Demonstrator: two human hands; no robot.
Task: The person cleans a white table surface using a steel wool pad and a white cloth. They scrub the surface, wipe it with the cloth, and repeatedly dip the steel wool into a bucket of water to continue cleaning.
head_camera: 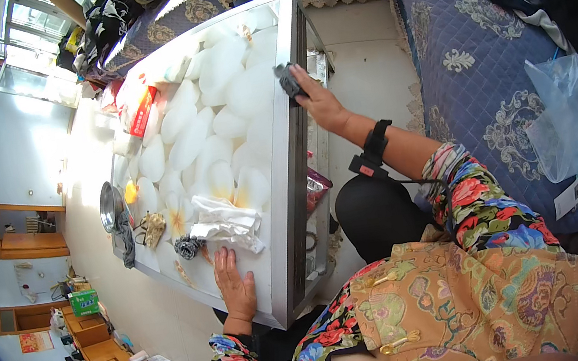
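Observation:
My right hand (319,100) holds a dark grey cloth (289,80) against the metal edge of a table (289,180) whose top shows a flower print. Flat on the tabletop lies my left hand (236,286), fingers apart and holding nothing. Just beyond its fingertips are a crumpled dark grey cloth (188,247) and a crumpled white cloth (228,222). A brownish crumpled item (153,229) rests farther left, near another grey cloth (126,241) that hangs over the table's edge beside a metal basin (110,206).
A red and white packet (143,112) lies towards the table's far end. The lower shelf holds a shiny pink bag (317,187). A bed or couch with a blue quilted cover (456,99) stands at the right, bearing clothes and a clear plastic bag (564,111).

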